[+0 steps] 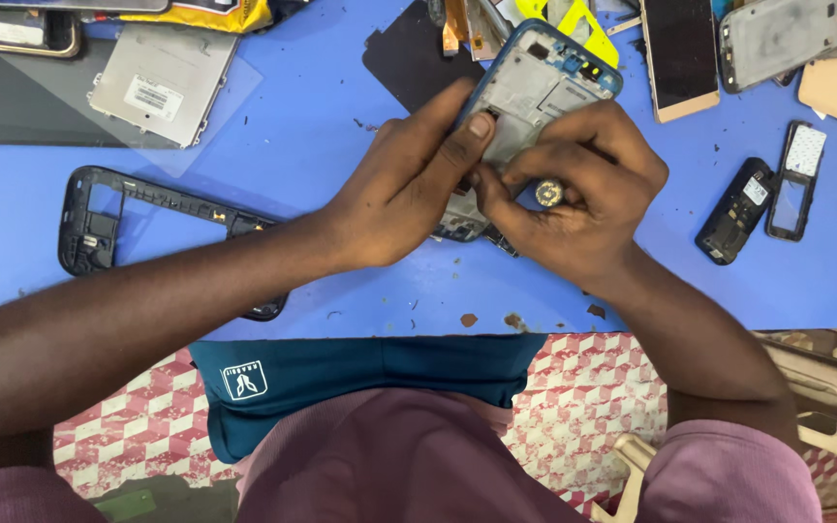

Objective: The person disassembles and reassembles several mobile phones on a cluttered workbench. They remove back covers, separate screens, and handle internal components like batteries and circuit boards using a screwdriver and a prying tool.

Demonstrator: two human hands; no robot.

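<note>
Centrally, both hands meet over the blue surface [322, 116], where the left hand [399, 194] has its fingers [472, 121] clamped on the side of a blue-rimmed phone frame [544, 77] that is tilted up off the surface, thumb pressed onto its grey inner plate. The right hand [583, 189] has its fingers curled together against the frame's lower part, with a small round metal piece [548, 193] showing among them. A black phone frame [99, 218] lies to the left, two small dark phones [767, 199] to the right.
</note>
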